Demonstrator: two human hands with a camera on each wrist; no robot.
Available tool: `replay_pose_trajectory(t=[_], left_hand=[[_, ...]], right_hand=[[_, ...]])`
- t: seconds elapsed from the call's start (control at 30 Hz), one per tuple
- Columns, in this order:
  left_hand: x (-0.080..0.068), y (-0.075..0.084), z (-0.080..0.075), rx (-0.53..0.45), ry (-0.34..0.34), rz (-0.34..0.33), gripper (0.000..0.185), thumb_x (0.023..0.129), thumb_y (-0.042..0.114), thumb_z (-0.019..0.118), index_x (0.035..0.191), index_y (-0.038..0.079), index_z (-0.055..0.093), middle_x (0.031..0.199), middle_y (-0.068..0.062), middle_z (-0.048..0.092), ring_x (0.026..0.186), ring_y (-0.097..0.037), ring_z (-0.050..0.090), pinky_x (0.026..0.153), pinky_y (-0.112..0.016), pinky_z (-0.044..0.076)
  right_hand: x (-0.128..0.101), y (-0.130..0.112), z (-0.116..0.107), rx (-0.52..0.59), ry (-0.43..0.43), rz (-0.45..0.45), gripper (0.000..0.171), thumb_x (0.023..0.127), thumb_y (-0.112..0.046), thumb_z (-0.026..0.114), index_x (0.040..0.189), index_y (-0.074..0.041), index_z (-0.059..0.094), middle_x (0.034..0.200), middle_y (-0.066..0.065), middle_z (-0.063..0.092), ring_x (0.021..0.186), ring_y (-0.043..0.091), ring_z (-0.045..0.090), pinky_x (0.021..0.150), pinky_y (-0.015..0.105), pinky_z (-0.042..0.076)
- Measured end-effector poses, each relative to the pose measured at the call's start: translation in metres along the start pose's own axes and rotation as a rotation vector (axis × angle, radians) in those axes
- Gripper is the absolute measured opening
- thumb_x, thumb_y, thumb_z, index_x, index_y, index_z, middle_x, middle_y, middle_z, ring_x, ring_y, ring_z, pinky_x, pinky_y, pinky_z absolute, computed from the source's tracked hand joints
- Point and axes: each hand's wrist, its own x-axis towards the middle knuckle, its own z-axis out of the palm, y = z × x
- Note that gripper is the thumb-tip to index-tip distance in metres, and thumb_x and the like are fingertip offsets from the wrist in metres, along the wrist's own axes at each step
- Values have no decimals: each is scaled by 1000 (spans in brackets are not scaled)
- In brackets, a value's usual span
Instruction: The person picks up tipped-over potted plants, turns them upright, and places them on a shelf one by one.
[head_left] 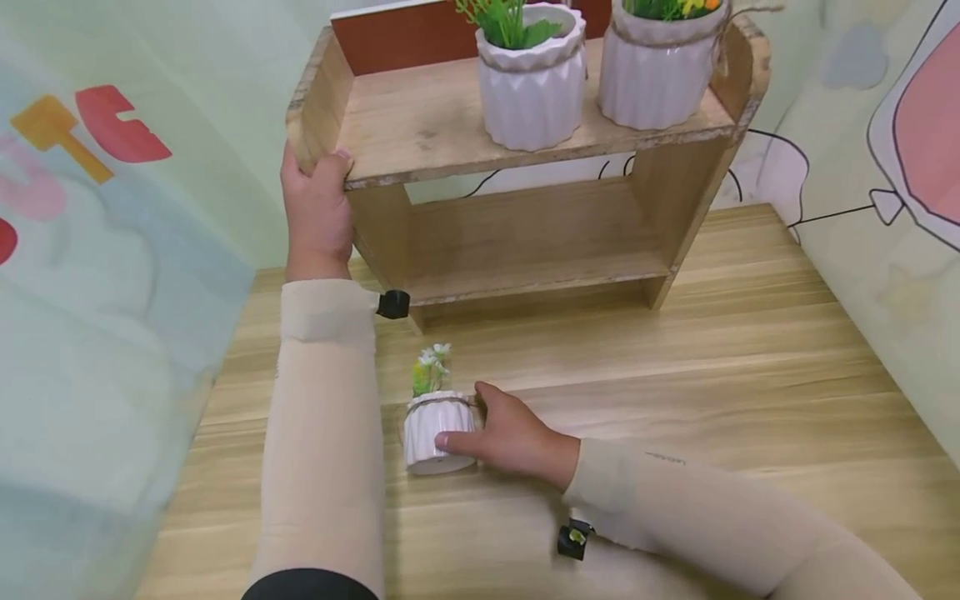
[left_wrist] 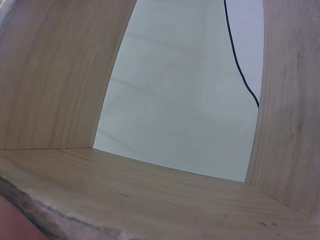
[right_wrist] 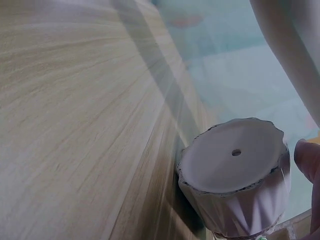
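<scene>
My left hand (head_left: 318, 212) grips the left side of a small wooden shelf (head_left: 525, 237) at its upper board, thumb over the front corner. Near the shelf's front left, a white fluted flowerpot (head_left: 438, 433) with small white and yellow flowers is tipped, its base facing me. My right hand (head_left: 517, 437) holds this pot from the right, thumb across its front; its other fingers are mostly hidden. In the right wrist view the pot's base (right_wrist: 225, 160) shows a small drain hole. The left wrist view looks into the shelf's bare wooden compartment (left_wrist: 150, 185).
Two more white flowerpots, one in the middle (head_left: 532, 92) and one at the right (head_left: 660, 75), stand on the shelf's top board. A reddish-brown panel (head_left: 412, 37) is behind them. Patterned walls (head_left: 847, 158) enclose the wood-grain table (head_left: 750, 375).
</scene>
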Motion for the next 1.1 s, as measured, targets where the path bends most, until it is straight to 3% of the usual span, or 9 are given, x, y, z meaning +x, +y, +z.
replay_pose_trajectory(t=[0.2, 0.3, 0.47, 0.83, 1.1], left_hand=[[-1, 0, -2, 15, -4, -2, 63, 97, 15, 55, 158, 21, 45, 154, -2, 50, 139, -16, 48, 111, -20, 39], [-3, 1, -3, 17, -5, -32, 64, 97, 17, 55, 159, 24, 43, 156, 0, 49, 140, -16, 46, 113, -22, 39], [-4, 1, -3, 44, -18, -22, 62, 98, 18, 55, 159, 24, 44, 156, 0, 48, 140, -17, 46, 114, -24, 38], [-3, 2, -3, 46, -20, -2, 62, 98, 19, 55, 159, 24, 44, 157, 0, 48, 141, -18, 45, 114, -25, 37], [-3, 0, -2, 37, -13, 1, 62, 97, 18, 55, 159, 23, 45, 156, 0, 48, 140, -18, 46, 114, -25, 38]], right_hand=[[-1, -4, 2, 9, -13, -17, 105, 88, -46, 83, 157, 13, 32, 156, 31, 47, 142, 37, 50, 118, 52, 41], [0, -4, 5, 12, -14, -19, 103, 88, -47, 83, 155, 14, 34, 151, 30, 52, 135, 34, 55, 115, 51, 45], [-1, -5, 7, 23, -9, -29, 97, 88, -46, 83, 151, 14, 40, 137, 27, 62, 120, 31, 61, 108, 50, 49], [2, -8, 10, 21, -14, -42, 92, 88, -47, 83, 147, 12, 45, 122, 18, 67, 106, 24, 63, 100, 47, 53], [5, -10, 12, 27, -18, -4, 97, 88, -50, 82, 153, 9, 41, 134, 20, 63, 112, 24, 61, 104, 48, 51]])
